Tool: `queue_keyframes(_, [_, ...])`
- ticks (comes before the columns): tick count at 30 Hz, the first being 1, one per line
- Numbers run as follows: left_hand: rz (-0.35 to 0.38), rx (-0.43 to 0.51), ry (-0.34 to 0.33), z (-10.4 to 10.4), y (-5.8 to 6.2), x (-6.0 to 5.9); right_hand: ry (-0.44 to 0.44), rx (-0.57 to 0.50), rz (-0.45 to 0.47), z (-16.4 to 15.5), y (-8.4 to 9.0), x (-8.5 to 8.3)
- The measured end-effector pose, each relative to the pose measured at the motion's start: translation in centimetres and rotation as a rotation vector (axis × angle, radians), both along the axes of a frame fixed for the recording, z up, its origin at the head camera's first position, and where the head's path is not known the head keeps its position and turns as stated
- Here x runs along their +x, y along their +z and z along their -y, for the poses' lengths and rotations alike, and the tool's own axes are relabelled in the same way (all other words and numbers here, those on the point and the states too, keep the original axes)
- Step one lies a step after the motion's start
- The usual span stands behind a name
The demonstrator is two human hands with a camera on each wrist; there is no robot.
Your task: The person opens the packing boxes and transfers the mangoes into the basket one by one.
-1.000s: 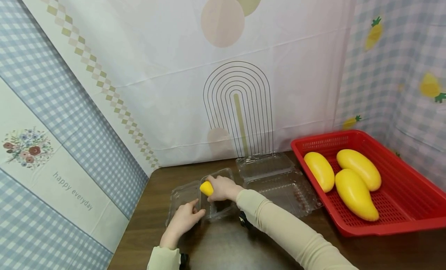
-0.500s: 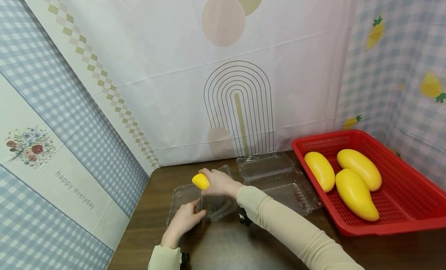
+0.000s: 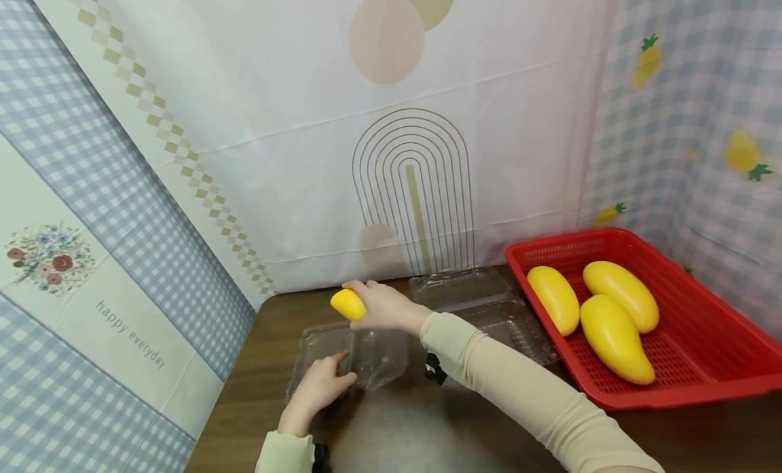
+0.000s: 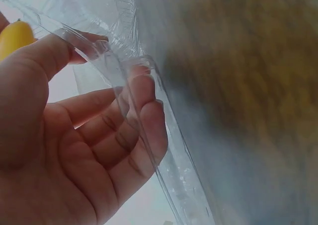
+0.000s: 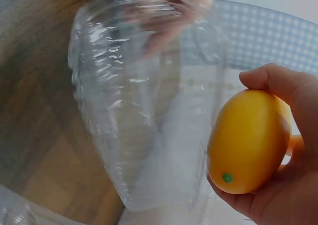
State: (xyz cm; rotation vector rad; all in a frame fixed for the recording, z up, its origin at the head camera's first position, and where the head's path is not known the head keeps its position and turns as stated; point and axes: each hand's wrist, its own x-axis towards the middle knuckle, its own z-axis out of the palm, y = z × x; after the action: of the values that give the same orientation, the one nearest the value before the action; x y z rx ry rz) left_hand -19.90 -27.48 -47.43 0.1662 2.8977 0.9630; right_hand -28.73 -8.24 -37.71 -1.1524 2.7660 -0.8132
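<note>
In the head view my right hand (image 3: 387,307) grips a yellow mango (image 3: 348,303), raised over the back edge of a clear plastic clamshell box (image 3: 381,361). The right wrist view shows this mango (image 5: 246,140) between thumb and fingers, its green stem spot towards the camera, apart from the box wall (image 5: 107,81). My left hand (image 3: 320,385) is at the near left part of the box. Seen from the left wrist, its thumb and curled fingers hold the box's thin rim (image 4: 171,170). Some fingertips show through the plastic.
A second clear clamshell box (image 3: 513,324) lies lid-up-and-back on the brown table (image 3: 244,405), partly behind my right sleeve (image 3: 507,391). To the right stands a red basket (image 3: 690,397) with three yellow mangoes (image 3: 613,341). A patterned cloth (image 3: 293,188) hangs behind the table.
My right hand has lifted the mango up and away to the back left from the clamshell box. The left hand has stayed near its place at the box.
</note>
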Motion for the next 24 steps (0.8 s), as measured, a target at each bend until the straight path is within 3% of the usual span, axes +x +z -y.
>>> queue_keyframes(12, [-0.01,-0.005,-0.007,-0.3,0.1,0.1,-0.015,-0.01,-0.023,-3.5,3.6,0.1])
queue_keyframes(24, [-0.013,-0.002,-0.009,-0.1,0.0,0.2,-0.147,0.067,-0.061,-12.4,6.4,-1.7])
